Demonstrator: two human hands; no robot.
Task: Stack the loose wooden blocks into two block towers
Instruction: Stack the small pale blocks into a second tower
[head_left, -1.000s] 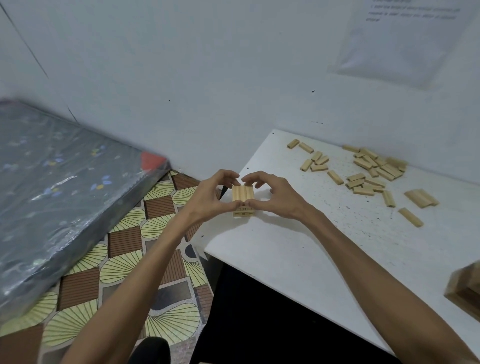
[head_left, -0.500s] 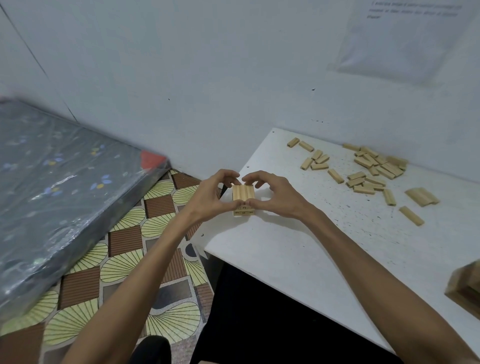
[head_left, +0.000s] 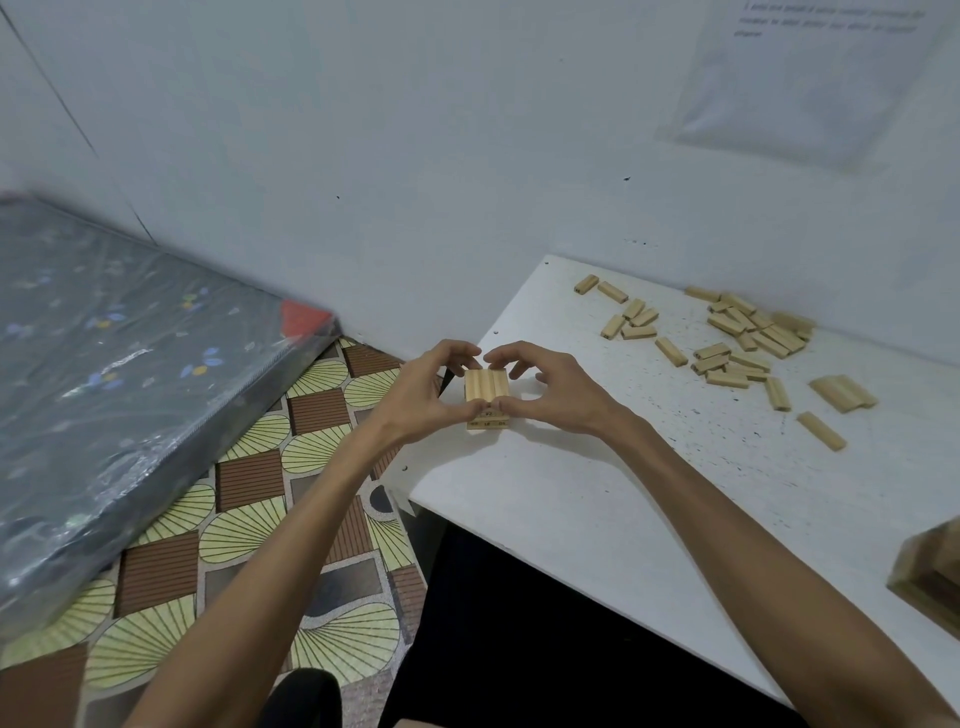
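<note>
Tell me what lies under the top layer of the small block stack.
Under the top layer, lower blocks show on the near side, resting on the white table. Fingers hide the other sides.

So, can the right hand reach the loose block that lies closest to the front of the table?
Probably yes. Only bare table lies between the right hand and that loose block. It must first release the small stack, which the left hand also holds.

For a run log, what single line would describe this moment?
stage: tower started | short block stack: near table corner | left hand: pinches stack | right hand: pinches stack | loose blocks: scattered by wall
</note>
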